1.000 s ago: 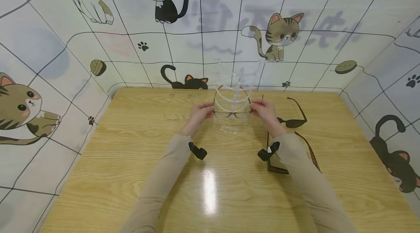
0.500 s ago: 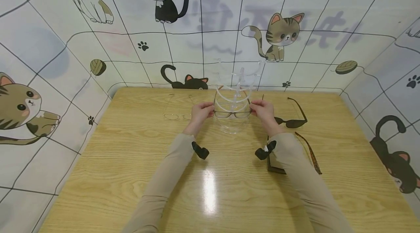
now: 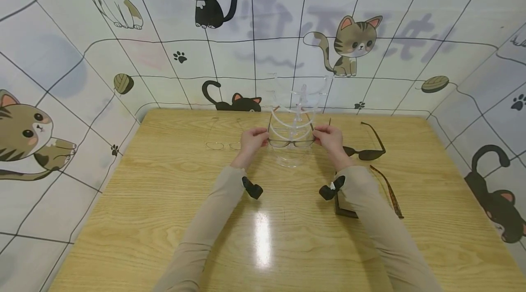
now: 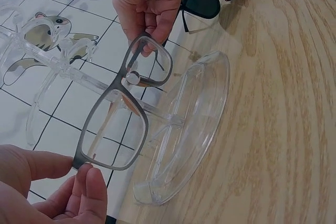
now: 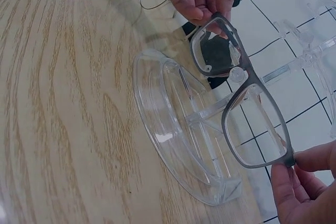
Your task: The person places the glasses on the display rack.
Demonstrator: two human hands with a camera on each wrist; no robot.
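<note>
Grey-framed glasses (image 3: 291, 144) rest against the clear plastic stand (image 3: 297, 120), low on its upright, with the arms pointing back around it. My left hand (image 3: 253, 142) pinches the left end of the frame, and my right hand (image 3: 330, 142) pinches the right end. In the left wrist view the frame (image 4: 89, 124) sits with its bridge at a round clear peg, above the curved clear base (image 4: 202, 129). The right wrist view shows the right thumb and fingers (image 5: 307, 184) at the frame's hinge corner.
Thin wire-rimmed glasses (image 3: 215, 146) lie left of the left hand. Dark sunglasses (image 3: 371, 154) lie to the right. Another pair with tortoiseshell arms (image 3: 392, 196) is partly hidden under the right forearm. A cat-patterned cloth (image 3: 279, 54) rises behind the wooden table (image 3: 164, 191).
Both wrists have shifted slightly inward compared with a second ago. The hands stay on the glasses, which have hardly moved.
</note>
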